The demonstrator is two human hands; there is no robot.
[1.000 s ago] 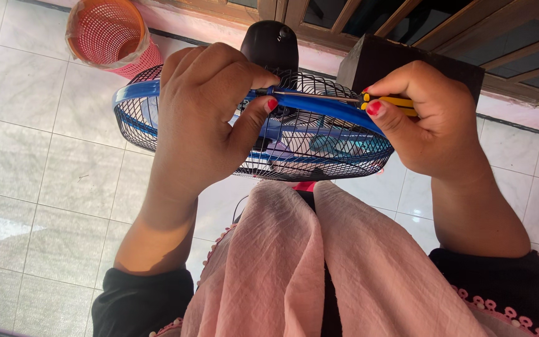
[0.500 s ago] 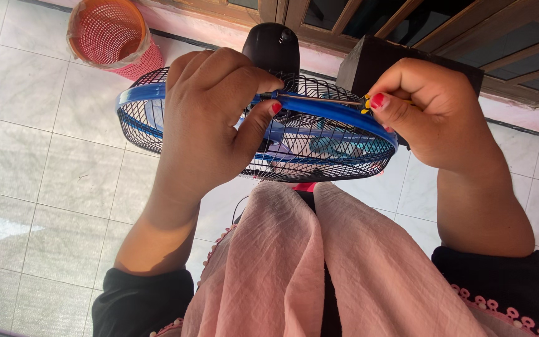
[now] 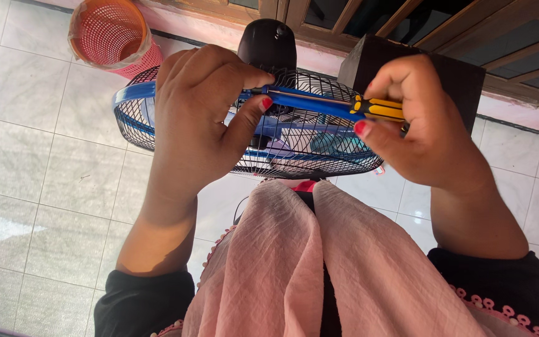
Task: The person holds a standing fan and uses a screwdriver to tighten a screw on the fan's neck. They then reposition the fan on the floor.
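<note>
- A fan (image 3: 294, 140) with a black wire cage and a blue rim lies tilted between the two hands, held just above a pink scarf (image 3: 319, 268) that hangs down the person's front.
- The left hand (image 3: 201, 118) wraps over the near part of the cage, fingers curled across the blue rim and thumb pressed against the wires from below.
- The right hand (image 3: 425, 137) is closed around a screwdriver (image 3: 375, 108) with a yellow and black handle; its thin shaft runs along the blue rim toward the left hand's fingertips.
- Just beyond the left hand's fingers, the fan's black motor housing (image 3: 268, 43) rises behind the cage.
- A dark box (image 3: 456, 75) stands on the floor behind the right hand.
- An orange mesh basket (image 3: 110, 34) sits well beyond the left hand, near the wall.
- Pale floor tiles (image 3: 38, 162) spread beneath both hands.
- Black sleeves (image 3: 138, 299) cover both arms below the wrists.
</note>
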